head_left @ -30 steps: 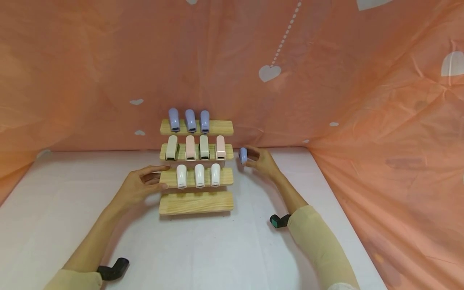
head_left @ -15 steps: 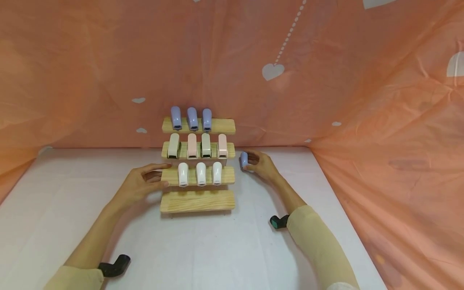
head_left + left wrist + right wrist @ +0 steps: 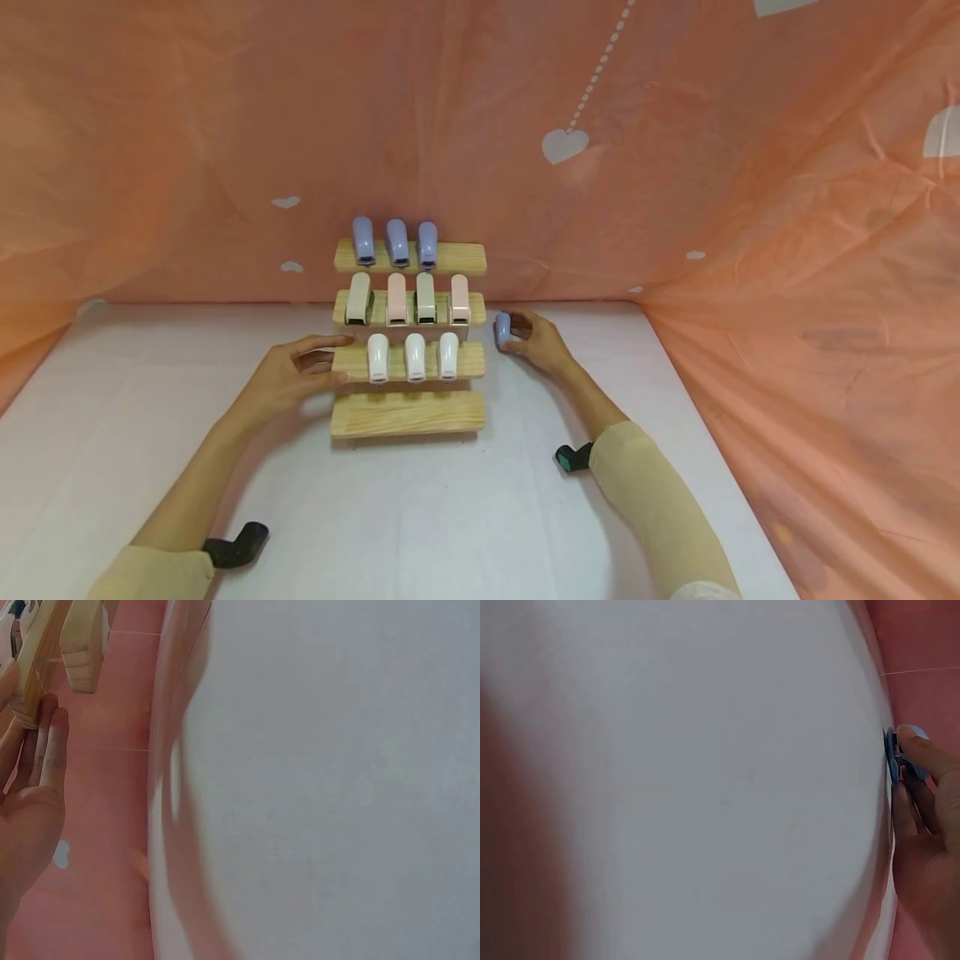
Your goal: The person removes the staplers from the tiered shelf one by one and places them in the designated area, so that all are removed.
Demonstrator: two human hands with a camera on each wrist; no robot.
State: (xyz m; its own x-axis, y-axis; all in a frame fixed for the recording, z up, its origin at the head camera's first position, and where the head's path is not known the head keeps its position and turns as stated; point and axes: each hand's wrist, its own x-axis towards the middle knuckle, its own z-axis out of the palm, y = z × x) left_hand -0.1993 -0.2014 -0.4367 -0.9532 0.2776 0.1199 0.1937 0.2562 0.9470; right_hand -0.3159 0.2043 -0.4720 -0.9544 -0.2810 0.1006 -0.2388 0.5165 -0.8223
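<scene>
In the head view my left hand [image 3: 281,379] grips the left end of the third tier of a wooden display rack [image 3: 408,415], thumb at the front edge and fingers behind. My right hand [image 3: 542,342] pinches a small purple stapler [image 3: 502,331] just right of the rack, low at the white table. The right wrist view shows thumb and fingers on this stapler [image 3: 915,761], its base close to the cloth. Three purple staplers [image 3: 397,243] stand on the top tier. Below them are two pale green staplers [image 3: 425,297] and two pink staplers [image 3: 396,298]; three white staplers [image 3: 415,357] occupy the third tier.
A white cloth covers the table [image 3: 450,517]. An orange curtain [image 3: 480,125] with white hearts hangs behind the rack and along the right side. Black wrist-worn devices [image 3: 238,546] show on both forearms.
My right hand has lowered the purple stapler slightly and brought it a little nearer. My left hand keeps its grip on the rack. The whole head view has shifted slightly.
</scene>
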